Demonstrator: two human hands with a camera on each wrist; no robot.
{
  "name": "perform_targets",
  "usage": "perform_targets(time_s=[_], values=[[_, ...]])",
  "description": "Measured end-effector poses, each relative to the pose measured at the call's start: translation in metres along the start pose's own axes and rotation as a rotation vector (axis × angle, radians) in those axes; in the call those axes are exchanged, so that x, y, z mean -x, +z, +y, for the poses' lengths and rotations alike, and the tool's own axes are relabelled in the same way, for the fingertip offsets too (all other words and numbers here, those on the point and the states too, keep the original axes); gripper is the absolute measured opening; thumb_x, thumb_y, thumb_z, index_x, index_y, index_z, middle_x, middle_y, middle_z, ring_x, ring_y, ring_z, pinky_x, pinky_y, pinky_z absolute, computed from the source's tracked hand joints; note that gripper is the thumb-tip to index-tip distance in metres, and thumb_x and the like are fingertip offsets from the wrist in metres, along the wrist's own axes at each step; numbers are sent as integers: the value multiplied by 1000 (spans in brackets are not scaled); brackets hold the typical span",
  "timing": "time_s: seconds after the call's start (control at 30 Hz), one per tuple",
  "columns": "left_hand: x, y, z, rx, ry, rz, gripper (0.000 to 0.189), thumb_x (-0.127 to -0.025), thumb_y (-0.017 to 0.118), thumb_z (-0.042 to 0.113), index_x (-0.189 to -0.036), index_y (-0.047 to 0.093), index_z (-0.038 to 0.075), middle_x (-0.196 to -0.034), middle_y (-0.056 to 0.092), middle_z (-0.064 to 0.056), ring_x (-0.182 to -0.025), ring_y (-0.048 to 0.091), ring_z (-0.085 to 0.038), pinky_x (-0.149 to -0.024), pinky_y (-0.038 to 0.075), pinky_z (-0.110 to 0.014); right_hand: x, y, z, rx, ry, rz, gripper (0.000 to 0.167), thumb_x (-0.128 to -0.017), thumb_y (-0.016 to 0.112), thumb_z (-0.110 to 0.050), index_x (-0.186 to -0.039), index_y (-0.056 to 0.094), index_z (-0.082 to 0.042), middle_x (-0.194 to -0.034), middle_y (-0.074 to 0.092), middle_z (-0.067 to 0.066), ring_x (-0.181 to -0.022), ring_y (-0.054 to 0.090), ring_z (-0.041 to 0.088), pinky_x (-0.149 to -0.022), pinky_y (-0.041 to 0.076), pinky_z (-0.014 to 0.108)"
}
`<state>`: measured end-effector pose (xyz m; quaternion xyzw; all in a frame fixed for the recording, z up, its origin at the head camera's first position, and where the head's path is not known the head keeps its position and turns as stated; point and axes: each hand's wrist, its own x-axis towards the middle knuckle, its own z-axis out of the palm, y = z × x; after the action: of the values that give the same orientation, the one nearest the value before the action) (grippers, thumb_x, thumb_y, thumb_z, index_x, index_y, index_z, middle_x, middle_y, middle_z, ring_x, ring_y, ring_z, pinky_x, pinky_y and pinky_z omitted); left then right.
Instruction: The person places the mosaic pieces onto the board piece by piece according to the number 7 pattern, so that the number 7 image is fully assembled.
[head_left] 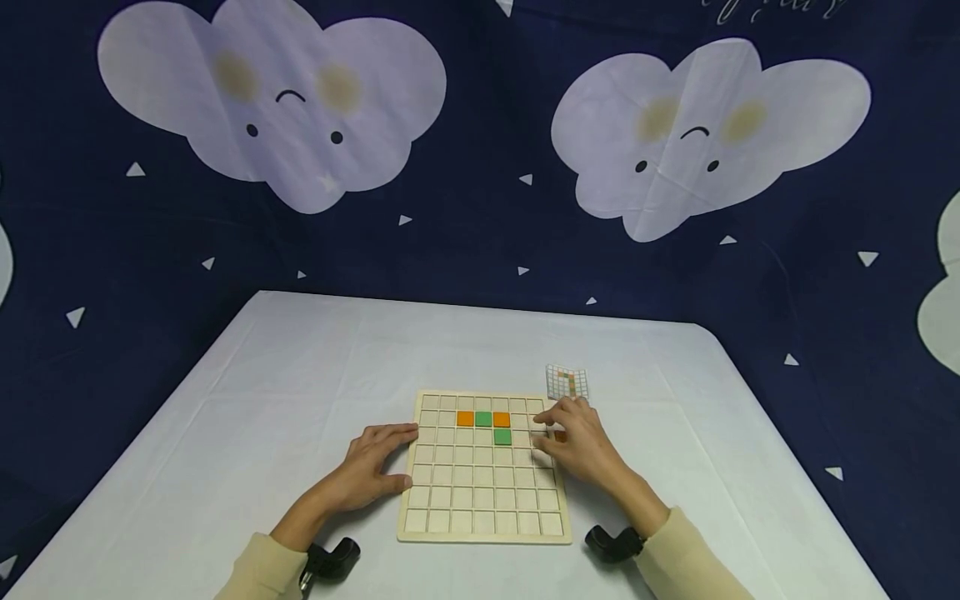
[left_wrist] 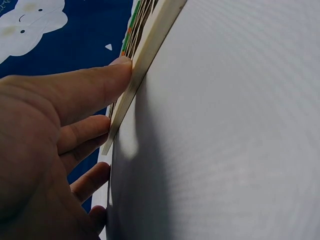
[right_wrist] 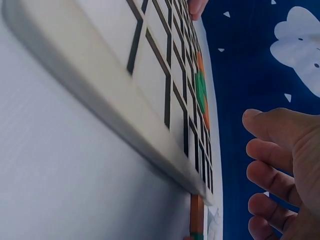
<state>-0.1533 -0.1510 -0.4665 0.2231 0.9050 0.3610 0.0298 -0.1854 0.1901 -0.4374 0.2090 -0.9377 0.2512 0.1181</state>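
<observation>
Grip: your left hand (head_left: 367, 467) lies with its fingers extended and thumb spread away from them, thumb tip touching the left edge of the wooden grid board (head_left: 483, 536). Your right hand (head_left: 585, 446) is at the board's right edge, toward the far right corner; thumb and index finger are spread, with a visible gap between their tips.

Position: the board lies flat on the white-covered table (head_left: 225, 467), between the table's left and right edges and well in from its far edge.

Tiles on board: in the second row from the far edge, you have a left orange tile (head_left: 465, 418), a middle green tile (head_left: 483, 419) and a right orange tile (head_left: 501, 419), side by side. A lower green tile (head_left: 502, 437) sits in the third row, directly on the near side of the right orange one.

Off board: orange-and-green pieces (right_wrist: 197, 215) lie just beside the right edge, partly covered by your right hand in the head view; count cannot be told. A printed grid card (head_left: 567, 382) lies just beyond the board's far right corner.

Background: dark blue cloth (head_left: 480, 250) with white clouds.
</observation>
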Motion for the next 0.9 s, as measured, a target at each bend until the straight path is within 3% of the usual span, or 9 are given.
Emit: perform_targets(time_s=[0.47,0.9], values=[[-2,1,-1,-10,6,-2,62,-80,72,21,-136,49,6,-146,44,-6,-131,34,-30,-101,22,-53,12,-7,19,8,85,-23,28,-74,79,-20,-100,71,-12,-93,59,-2,-86,42,13,-78,31,33],[-1,2,2,-10,-5,11,62,-80,72,24,-135,50,7,-145,45,-5,-129,34,-30,-99,22,-51,13,-6,38,23,96,-40,30,-74,78,-23,-101,71,-13,-99,61,-1,-88,43,15,-79,31,33]])
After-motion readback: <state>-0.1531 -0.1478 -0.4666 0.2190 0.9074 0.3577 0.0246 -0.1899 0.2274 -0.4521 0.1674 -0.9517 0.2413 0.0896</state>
